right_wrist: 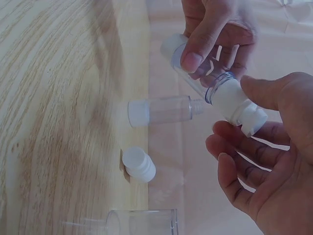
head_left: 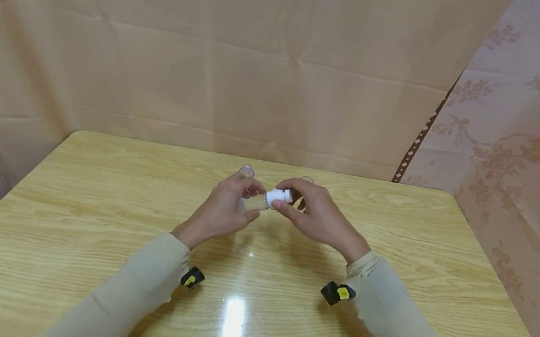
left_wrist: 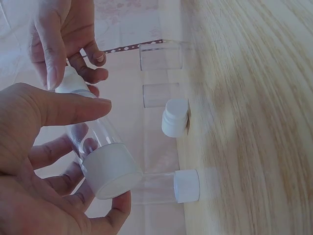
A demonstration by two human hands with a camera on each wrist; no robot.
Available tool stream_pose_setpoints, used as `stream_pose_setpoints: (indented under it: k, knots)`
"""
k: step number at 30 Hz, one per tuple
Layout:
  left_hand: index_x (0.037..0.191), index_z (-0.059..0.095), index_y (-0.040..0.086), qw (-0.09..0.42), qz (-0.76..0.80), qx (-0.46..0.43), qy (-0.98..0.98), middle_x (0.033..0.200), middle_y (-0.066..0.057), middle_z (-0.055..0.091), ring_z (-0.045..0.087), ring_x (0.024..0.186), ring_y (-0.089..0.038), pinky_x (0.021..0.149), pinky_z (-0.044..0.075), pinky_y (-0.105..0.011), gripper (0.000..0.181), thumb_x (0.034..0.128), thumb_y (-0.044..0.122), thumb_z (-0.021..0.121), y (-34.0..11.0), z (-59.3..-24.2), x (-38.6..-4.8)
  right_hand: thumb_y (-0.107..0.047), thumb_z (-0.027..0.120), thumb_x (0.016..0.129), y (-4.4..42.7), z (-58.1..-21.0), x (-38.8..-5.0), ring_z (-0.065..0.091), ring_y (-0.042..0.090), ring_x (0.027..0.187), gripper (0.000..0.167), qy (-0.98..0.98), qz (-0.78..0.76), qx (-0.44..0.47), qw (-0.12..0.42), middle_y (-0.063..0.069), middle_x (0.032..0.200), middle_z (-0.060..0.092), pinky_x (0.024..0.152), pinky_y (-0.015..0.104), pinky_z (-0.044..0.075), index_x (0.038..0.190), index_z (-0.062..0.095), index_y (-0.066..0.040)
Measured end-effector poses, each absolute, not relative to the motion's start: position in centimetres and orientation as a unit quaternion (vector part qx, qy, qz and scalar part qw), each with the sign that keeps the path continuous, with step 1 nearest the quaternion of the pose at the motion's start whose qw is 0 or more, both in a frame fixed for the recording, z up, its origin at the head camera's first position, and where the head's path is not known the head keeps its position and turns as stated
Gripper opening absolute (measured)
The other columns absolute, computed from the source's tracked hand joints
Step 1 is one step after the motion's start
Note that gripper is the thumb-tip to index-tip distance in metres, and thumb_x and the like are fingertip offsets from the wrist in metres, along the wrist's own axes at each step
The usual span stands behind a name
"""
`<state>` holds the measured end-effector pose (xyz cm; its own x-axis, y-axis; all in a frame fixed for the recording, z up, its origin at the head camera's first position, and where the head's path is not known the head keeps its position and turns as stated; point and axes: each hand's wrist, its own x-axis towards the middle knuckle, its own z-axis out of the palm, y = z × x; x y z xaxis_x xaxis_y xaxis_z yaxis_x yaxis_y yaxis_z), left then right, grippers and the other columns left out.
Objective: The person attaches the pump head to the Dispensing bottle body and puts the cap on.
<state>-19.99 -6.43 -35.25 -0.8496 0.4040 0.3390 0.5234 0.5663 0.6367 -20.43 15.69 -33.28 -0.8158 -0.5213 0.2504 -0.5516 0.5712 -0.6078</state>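
My left hand [head_left: 227, 203] holds a clear bottle [left_wrist: 104, 133] with a white base [left_wrist: 112, 171], tilted above the table. Its thumb and fingers lie along the clear body. On the neck end sits a white pump head [right_wrist: 232, 102], which my right hand [head_left: 320, 215] pinches with its thumb and fingers. In the right wrist view, the right hand's lower fingers are loosely bent beneath the pump head. Whether the pump head is fully seated cannot be told.
Behind the hands, a second clear bottle [right_wrist: 168, 109] with a white base stands uncapped on the table [head_left: 104, 260]. Near it stands a loose white pump head [right_wrist: 140, 164]. Two clear covers [left_wrist: 160, 57] stand farther right. A beige curtain [head_left: 242, 71] hangs behind the table.
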Motion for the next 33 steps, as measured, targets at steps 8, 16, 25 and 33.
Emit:
stream_pose_setpoints:
  k: [8,16,25,33]
  knots:
    - [0.114,0.069,0.0,0.072,-0.393,-0.258,-0.88,0.107,-0.015,0.066,0.065,0.098,-0.035,0.087,0.055,-0.046,0.036,0.0803,0.0,0.083,-6.44,-35.25,-20.01,-0.012,0.075,0.093,15.81,-33.24,-20.55,0.06,0.018,0.092,0.034,-0.873,0.357,0.33,0.049,0.003,0.111,0.067,0.075,0.037,0.054,0.125,0.064,-0.006]
    - [0.115,0.07,0.001,0.064,-0.403,-0.256,-0.876,0.108,-0.014,0.067,0.065,0.1,-0.036,0.087,0.055,-0.046,0.035,0.0827,0.003,0.082,-6.56,-35.21,-19.91,-0.008,0.072,0.095,15.79,-33.26,-20.61,0.061,0.019,0.091,0.028,-0.871,0.363,0.329,0.046,0.004,0.108,0.067,0.076,0.043,0.056,0.122,0.065,-0.006]
    - [0.113,0.07,0.001,0.078,-0.408,-0.252,-0.874,0.106,-0.014,0.066,0.065,0.099,-0.037,0.086,0.056,-0.045,0.036,0.08,0.002,0.085,-6.42,-35.17,-19.88,-0.019,0.069,0.099,15.68,-33.16,-20.65,0.059,0.016,0.083,0.022,-0.883,0.359,0.3,0.028,0.0,0.095,0.065,0.073,0.033,0.053,0.118,0.067,-0.007]
    - [0.113,0.071,0.001,0.082,-0.409,-0.254,-0.873,0.105,-0.013,0.065,0.065,0.098,-0.035,0.085,0.056,-0.044,0.036,0.08,0.002,0.084,-6.31,-35.15,-19.86,-0.023,0.069,0.099,15.8,-33.13,-20.59,0.059,0.018,0.084,0.029,-0.887,0.363,0.285,0.021,0.001,0.097,0.066,0.074,0.036,0.053,0.122,0.066,-0.006]
